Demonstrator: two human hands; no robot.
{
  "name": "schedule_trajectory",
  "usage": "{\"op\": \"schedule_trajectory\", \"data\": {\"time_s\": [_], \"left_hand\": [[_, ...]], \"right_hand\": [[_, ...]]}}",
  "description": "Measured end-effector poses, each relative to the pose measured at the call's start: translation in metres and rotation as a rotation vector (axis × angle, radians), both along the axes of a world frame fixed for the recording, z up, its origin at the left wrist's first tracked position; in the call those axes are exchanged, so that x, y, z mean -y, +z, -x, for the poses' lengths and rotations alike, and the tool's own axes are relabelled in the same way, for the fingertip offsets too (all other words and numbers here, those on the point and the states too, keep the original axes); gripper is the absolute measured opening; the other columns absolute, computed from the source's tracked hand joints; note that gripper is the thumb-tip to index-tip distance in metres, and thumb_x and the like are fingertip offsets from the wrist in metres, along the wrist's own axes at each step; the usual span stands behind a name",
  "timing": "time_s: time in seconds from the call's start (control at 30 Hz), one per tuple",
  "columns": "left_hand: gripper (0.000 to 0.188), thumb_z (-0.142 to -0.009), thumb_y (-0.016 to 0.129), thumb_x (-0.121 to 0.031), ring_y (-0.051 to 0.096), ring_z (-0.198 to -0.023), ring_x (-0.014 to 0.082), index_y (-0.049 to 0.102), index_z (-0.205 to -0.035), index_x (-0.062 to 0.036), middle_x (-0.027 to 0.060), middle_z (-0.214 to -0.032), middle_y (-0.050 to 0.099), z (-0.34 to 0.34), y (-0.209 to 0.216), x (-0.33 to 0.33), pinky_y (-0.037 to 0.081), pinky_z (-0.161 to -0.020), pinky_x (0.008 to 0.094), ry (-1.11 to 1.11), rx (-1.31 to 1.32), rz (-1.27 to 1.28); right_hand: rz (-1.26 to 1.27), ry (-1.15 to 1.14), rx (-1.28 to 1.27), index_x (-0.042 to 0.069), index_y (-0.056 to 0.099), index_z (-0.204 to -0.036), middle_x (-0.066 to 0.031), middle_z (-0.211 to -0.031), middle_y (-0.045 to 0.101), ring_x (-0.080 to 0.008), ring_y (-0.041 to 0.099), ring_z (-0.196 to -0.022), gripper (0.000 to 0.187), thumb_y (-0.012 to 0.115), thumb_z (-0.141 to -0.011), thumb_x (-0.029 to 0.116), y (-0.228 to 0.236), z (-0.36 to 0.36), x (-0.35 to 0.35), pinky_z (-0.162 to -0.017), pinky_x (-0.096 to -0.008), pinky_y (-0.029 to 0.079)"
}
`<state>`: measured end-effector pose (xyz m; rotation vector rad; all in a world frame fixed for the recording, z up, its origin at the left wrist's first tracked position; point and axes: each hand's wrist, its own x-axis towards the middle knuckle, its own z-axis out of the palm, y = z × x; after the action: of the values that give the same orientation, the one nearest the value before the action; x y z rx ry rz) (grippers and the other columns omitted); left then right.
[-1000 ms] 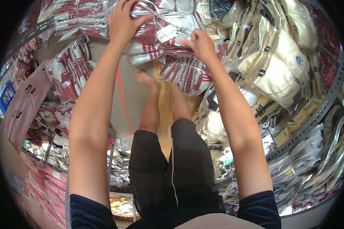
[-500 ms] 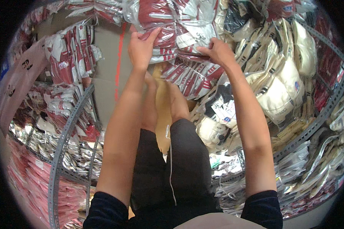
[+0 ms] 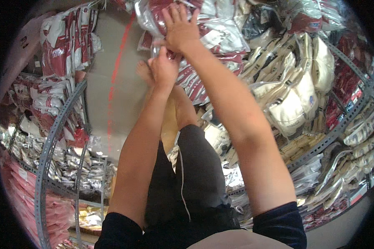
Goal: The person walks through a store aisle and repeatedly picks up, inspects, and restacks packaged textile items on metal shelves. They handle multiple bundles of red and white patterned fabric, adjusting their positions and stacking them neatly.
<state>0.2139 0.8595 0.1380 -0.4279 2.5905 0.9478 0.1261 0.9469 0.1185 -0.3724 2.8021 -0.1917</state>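
A bundle of maroon-and-white garments in clear plastic bags lies at the top middle. My right hand rests flat on its left part with the fingers spread. Just below, my left hand is closed at the bundle's near left edge, the plastic seemingly pinched in its fingers; my right hand and wrist partly cover that spot. Under the bundle's near side is a stack of similar bagged maroon-and-white garments.
Bagged cream garments are heaped on the right, bounded by a grey perforated metal rail. On the left, a metal rack post stands before more maroon-and-white packs and pink packs. Red tape runs along the grey floor.
My right hand has left the bundle's right edge and moved left onto its top, spreading its fingers. My left hand has come lower, to the near left edge. The view has shifted slightly.
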Motion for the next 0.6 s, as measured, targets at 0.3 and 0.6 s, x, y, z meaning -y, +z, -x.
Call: {"op": "schedule_trajectory", "data": {"time_s": [0.3,0.6], "left_hand": [[0.037,-0.085,0.069,-0.035,0.063,-0.075,0.0332,0.054,-0.093,-0.0018,0.0175,-0.079,0.066,-0.039,-0.027,0.009,0.047,-0.068,0.0411,0.012,0.133,-0.065],[0.045,-0.086,0.069,-0.039,0.058,-0.076,0.0206,0.053,-0.100,0.0012,0.0126,-0.085,0.064,-0.082,-0.033,0.019,0.047,-0.072,0.0361,0.127,0.214,-0.347]], "right_hand": [[0.155,0.163,-0.013,0.011,0.048,-0.136,-0.0066,-0.141,0.047,-0.0260,0.040,-0.133,0.068,0.068,-0.080,0.045,0.007,-0.008,-0.009,-0.108,-0.0533,0.028],[0.324,-0.562,-0.117,0.002,0.038,-0.139,-0.0219,-0.137,0.046,-0.0367,0.043,-0.127,0.092,0.083,-0.067,0.038,0.032,-0.070,-0.097,-0.105,-0.0425,0.035]]}}
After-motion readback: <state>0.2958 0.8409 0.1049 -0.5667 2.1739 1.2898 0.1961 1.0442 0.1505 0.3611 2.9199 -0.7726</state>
